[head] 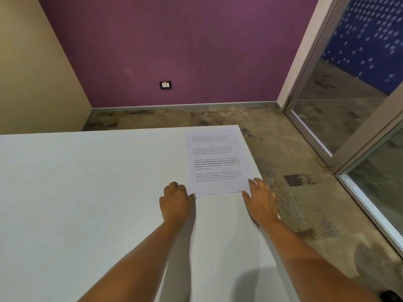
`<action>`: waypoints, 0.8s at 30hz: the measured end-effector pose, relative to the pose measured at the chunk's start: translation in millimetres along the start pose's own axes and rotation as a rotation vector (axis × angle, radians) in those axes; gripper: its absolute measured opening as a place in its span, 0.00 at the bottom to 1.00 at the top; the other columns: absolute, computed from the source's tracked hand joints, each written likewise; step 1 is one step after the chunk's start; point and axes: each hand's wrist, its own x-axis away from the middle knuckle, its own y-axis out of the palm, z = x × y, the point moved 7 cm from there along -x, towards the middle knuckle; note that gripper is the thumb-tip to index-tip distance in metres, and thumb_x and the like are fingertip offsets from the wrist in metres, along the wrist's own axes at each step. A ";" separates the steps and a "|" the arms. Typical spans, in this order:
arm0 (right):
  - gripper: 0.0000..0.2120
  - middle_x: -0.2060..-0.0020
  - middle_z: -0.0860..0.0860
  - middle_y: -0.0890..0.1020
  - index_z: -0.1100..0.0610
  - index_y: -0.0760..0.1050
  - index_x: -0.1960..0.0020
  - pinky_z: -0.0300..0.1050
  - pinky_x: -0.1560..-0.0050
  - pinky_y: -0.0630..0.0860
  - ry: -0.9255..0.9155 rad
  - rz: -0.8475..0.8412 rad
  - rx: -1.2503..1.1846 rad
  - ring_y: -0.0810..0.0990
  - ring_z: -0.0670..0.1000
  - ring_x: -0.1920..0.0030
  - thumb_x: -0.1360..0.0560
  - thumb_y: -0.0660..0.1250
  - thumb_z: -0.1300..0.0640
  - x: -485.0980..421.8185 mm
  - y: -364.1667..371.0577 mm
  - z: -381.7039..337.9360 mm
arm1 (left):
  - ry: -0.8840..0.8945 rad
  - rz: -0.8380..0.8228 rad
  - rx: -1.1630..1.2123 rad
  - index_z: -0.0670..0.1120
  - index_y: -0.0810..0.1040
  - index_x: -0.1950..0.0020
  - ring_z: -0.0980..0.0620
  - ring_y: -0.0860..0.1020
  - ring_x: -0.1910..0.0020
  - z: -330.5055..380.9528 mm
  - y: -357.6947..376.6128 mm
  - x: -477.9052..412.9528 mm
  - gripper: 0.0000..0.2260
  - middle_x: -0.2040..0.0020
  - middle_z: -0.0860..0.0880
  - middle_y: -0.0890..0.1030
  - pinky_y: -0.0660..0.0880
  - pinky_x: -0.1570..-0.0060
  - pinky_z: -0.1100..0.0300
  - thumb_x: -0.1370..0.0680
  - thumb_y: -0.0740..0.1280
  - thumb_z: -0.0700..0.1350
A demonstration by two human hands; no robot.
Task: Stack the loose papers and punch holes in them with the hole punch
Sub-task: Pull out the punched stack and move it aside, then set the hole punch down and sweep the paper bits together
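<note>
A stack of white printed papers [216,162] lies flat at the far right corner of the pale table [87,192], its right side close to the table's edge. My left hand [175,202] rests at the stack's near left corner, thumb touching the paper edge. My right hand [260,198] sits at the near right corner, fingers spread along the sheet's side. Small hole marks show on the paper's left margin. No hole punch is in view.
The table's right edge runs just past my right hand, with patterned carpet floor [294,171] beyond. A purple wall with a socket [165,85] stands ahead. A glass door frame [340,149] is at the right.
</note>
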 end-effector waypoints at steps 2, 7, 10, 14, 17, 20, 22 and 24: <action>0.25 0.25 0.54 0.58 0.55 0.56 0.26 0.51 0.30 0.59 -0.015 -0.047 0.019 0.57 0.52 0.26 0.20 0.52 0.47 21.2 3.2 -5.2 | 0.032 -0.022 -0.037 0.44 0.74 0.40 0.48 0.68 0.36 -6.4 -0.5 20.3 0.18 0.36 0.47 0.70 0.70 0.45 0.53 0.22 0.59 0.54; 0.26 0.24 0.53 0.52 0.55 0.53 0.25 0.53 0.26 0.53 -0.030 -0.186 0.001 0.52 0.51 0.24 0.20 0.51 0.46 79.6 14.6 -22.6 | 0.094 -0.089 -0.142 0.45 0.71 0.40 0.50 0.68 0.37 -32.5 -2.8 77.0 0.19 0.39 0.50 0.70 0.70 0.48 0.56 0.22 0.57 0.57; 0.27 0.23 0.53 0.51 0.54 0.53 0.25 0.54 0.26 0.50 -0.051 -0.275 -0.030 0.50 0.52 0.24 0.20 0.51 0.45 115.0 21.5 -41.0 | 0.102 -0.115 -0.152 0.44 0.70 0.40 0.51 0.68 0.37 -54.9 -10.1 109.5 0.19 0.39 0.50 0.70 0.69 0.47 0.56 0.22 0.56 0.57; 0.27 0.23 0.53 0.51 0.54 0.52 0.25 0.56 0.26 0.49 -0.094 -0.346 -0.044 0.49 0.52 0.24 0.20 0.51 0.44 159.5 26.4 -70.8 | 0.103 -0.126 -0.162 0.44 0.70 0.41 0.52 0.66 0.34 -94.3 -21.9 150.5 0.19 0.37 0.50 0.68 0.69 0.47 0.57 0.22 0.56 0.57; 0.27 0.23 0.52 0.50 0.53 0.52 0.25 0.56 0.26 0.49 -0.124 -0.382 -0.049 0.48 0.52 0.24 0.20 0.51 0.44 193.0 29.6 -97.0 | 0.061 -0.107 -0.149 0.43 0.71 0.43 0.51 0.67 0.35 -133.2 -36.4 177.9 0.18 0.38 0.49 0.69 0.69 0.48 0.57 0.23 0.58 0.57; 0.28 0.23 0.53 0.50 0.53 0.51 0.25 0.55 0.26 0.49 -0.159 -0.411 -0.048 0.48 0.52 0.24 0.20 0.51 0.44 223.9 33.2 -125.0 | 0.015 -0.099 -0.150 0.43 0.71 0.43 0.51 0.68 0.36 -176.3 -49.9 203.7 0.18 0.39 0.49 0.70 0.68 0.50 0.58 0.23 0.58 0.56; 0.28 0.23 0.54 0.50 0.54 0.52 0.25 0.54 0.25 0.51 -0.183 -0.431 -0.067 0.48 0.53 0.24 0.20 0.52 0.45 242.7 37.5 -146.2 | -0.005 -0.095 -0.154 0.44 0.70 0.42 0.52 0.67 0.35 -205.9 -60.4 218.4 0.18 0.38 0.49 0.70 0.68 0.48 0.57 0.22 0.58 0.56; 0.28 0.24 0.55 0.50 0.56 0.52 0.25 0.52 0.25 0.52 -0.203 -0.449 -0.087 0.48 0.53 0.24 0.20 0.53 0.46 261.0 43.3 -168.1 | -0.025 -0.100 -0.159 0.44 0.70 0.40 0.53 0.65 0.32 -235.3 -72.0 230.8 0.18 0.35 0.50 0.68 0.67 0.45 0.56 0.22 0.58 0.56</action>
